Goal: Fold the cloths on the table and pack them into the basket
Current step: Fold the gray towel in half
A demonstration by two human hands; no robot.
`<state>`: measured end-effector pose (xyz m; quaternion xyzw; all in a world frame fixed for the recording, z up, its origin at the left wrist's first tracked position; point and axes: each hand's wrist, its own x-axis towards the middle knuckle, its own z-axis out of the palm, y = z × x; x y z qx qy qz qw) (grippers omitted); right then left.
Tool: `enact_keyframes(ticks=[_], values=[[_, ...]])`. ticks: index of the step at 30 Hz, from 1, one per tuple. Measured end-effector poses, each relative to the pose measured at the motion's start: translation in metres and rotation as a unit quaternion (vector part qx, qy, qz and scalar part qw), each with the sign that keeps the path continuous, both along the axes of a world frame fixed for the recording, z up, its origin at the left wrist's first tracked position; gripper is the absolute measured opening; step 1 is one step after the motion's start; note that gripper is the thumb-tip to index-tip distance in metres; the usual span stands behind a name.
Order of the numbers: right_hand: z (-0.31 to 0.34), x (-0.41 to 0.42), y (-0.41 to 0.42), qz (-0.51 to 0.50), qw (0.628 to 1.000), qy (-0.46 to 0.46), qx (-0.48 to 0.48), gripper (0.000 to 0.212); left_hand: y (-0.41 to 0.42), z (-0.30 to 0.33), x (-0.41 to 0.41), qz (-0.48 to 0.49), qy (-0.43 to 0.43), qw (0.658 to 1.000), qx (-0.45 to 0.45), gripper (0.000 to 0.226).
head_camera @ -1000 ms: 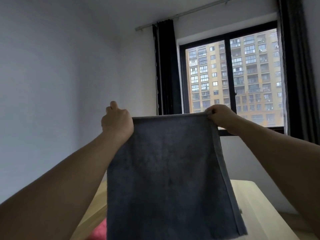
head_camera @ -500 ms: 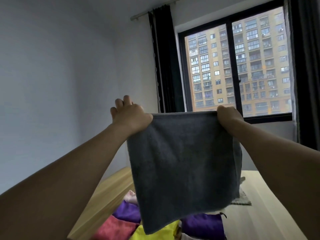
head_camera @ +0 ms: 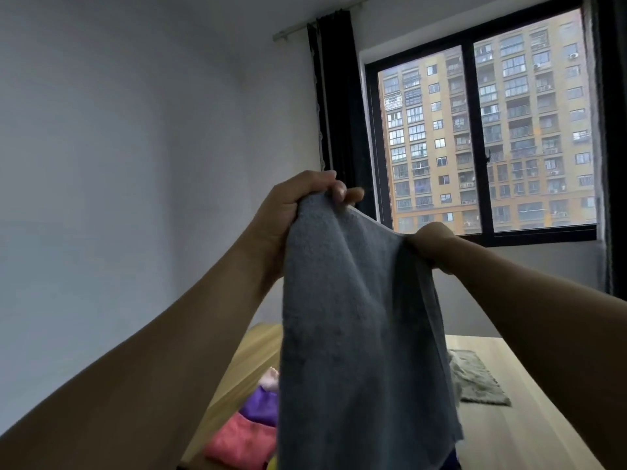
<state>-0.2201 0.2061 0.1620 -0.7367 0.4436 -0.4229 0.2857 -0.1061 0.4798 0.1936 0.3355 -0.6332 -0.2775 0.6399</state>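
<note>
**Above the table, a grey cloth held up by two hands**

Above the wooden table (head_camera: 529, 415) hangs the grey cloth (head_camera: 356, 334), lifted clear and draped downward. Its top edge is gripped at one corner by the left hand (head_camera: 298, 205) and pinched at the other by the right hand (head_camera: 431, 242), which sits lower and close by. Below lie a purple cloth (head_camera: 261, 407), a pink-red cloth (head_camera: 244, 442) and a grey-green cloth (head_camera: 475, 378).
</note>
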Motion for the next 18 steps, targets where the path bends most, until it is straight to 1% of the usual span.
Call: enact_keyframes(ticks=[2,3,4,5,6,8,9,10,12,13,15,16,17,18], values=[[0.001,0.008,0.017,0.033,0.999,0.005,0.011,0.031,-0.002,0.003,0.001,0.010,-0.002,1.000,-0.002,0.032],[0.001,0.010,0.031,0.052,0.999,0.009,0.002,0.030,-0.002,0.004,0.003,0.044,-0.009,0.999,0.011,0.033],[0.003,0.011,0.041,0.075,0.997,0.006,-0.005,0.028,-0.002,0.004,0.007,0.098,-0.026,0.994,0.031,0.033],[0.004,0.011,0.050,0.096,0.995,-0.008,-0.014,0.023,-0.003,0.003,0.013,0.169,-0.057,0.983,0.052,0.032],[0.005,0.013,0.057,0.120,0.992,-0.029,-0.037,0.019,-0.004,-0.001,0.020,0.242,-0.090,0.963,0.075,0.032],[0.007,0.012,0.072,0.157,0.984,-0.056,-0.065,0.026,-0.007,-0.008,0.036,0.365,-0.143,0.911,0.126,0.038],[0.008,0.012,0.079,0.184,0.979,-0.062,-0.061,0.029,-0.008,-0.012,0.044,0.405,-0.158,0.889,0.145,0.041],[0.008,0.013,0.084,0.210,0.974,-0.070,-0.047,0.030,-0.007,-0.016,0.050,0.428,-0.166,0.875,0.154,0.039],[0.008,0.014,0.089,0.278,0.956,-0.092,0.008,0.032,-0.006,-0.019,0.060,0.457,-0.186,0.857,0.145,0.032],[0.007,0.014,0.091,0.307,0.946,-0.102,0.033,0.030,-0.007,-0.019,0.064,0.477,-0.206,0.843,0.136,0.032],[0.005,0.014,0.093,0.351,0.926,-0.124,0.067,0.017,-0.010,-0.020,0.070,0.527,-0.259,0.802,0.108,0.030],[0.003,0.015,0.093,0.365,0.918,-0.135,0.080,0.008,-0.011,-0.021,0.070,0.538,-0.283,0.788,0.090,0.027],[0.001,0.016,0.093,0.369,0.915,-0.142,0.087,0.008,-0.012,-0.021,0.068,0.529,-0.301,0.790,0.072,0.025],[0.000,0.019,0.092,0.362,0.916,-0.150,0.086,0.014,-0.013,-0.022,0.065,0.507,-0.310,0.803,0.056,0.027]])
